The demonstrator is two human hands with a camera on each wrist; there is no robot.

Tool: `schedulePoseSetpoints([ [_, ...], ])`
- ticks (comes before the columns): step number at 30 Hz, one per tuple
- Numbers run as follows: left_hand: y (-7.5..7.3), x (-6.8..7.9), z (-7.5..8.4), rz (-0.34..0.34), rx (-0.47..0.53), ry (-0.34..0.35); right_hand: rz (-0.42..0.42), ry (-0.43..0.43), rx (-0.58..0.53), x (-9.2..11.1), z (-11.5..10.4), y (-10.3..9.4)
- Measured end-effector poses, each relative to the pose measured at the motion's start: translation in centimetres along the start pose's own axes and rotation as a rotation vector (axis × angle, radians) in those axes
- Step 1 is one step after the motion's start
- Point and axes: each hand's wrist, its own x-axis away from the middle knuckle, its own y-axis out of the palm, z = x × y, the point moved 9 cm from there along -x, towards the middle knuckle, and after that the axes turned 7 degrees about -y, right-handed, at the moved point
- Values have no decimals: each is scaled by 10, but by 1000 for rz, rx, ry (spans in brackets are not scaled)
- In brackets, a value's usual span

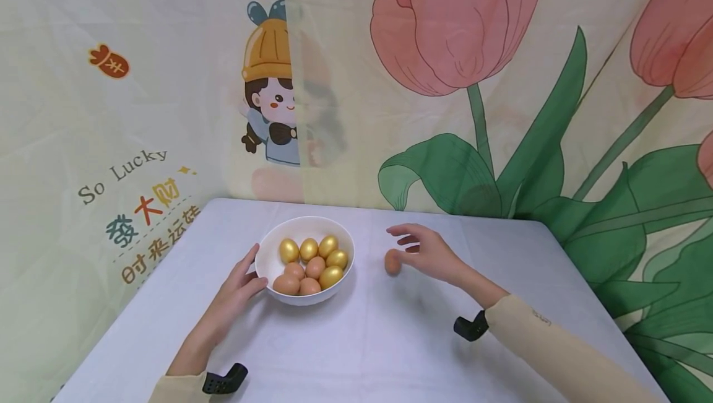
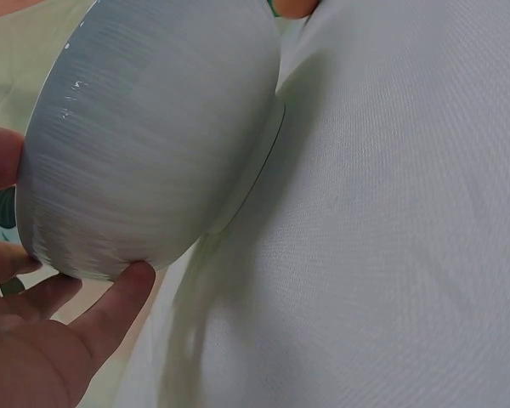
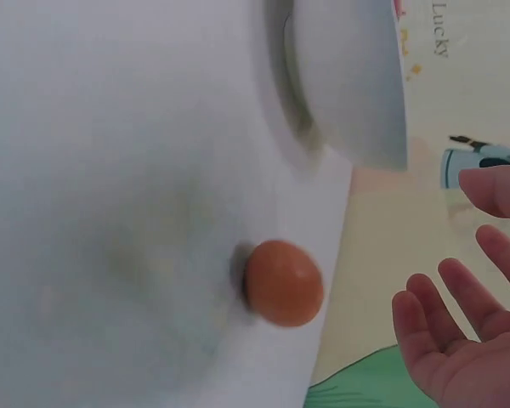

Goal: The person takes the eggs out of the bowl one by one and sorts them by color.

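A white bowl point(image 1: 266, 256) holds several gold eggs point(image 1: 289, 251) and several brown eggs point(image 1: 286, 285). My left hand point(image 1: 234, 294) is at the bowl's left side, its fingertips and thumb touching the outer wall. In the left wrist view, spread fingers point(image 2: 110, 319) lie against that wall from outside. One brown egg point(image 1: 392, 263) sits alone on the white cloth, right of the bowl. My right hand point(image 1: 431, 256) hovers just over it with loosely bent fingers. A gap separates this hand from the lone egg point(image 3: 284, 283) in the right wrist view.
A white cloth point(image 1: 356, 353) covers the table. Behind it hangs a printed backdrop point(image 1: 345, 69) with tulips and a cartoon figure. Each wrist wears a black device, one at the left sleeve point(image 1: 225, 379) and one at the right sleeve point(image 1: 471, 326).
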Motion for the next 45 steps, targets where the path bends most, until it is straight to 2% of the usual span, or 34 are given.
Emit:
schedulePoseSetpoints([
  [8,0,-1,-1,5,0,-7,-37,-27,-44,-3,-31,7],
  [15,-1,-2,-2,5,-10,-5,-88,-19,-110,-9,-44,22],
  [32,-3,-1,-5,10,6,-7,-242,-18,-320,-36,-76,97],
  [38,-2,1,-3,6,6,-3,-283,-16,-341,-45,-80,123],
  [45,-3,2,-1,5,8,9,-315,-45,-334,-53,-84,144],
])
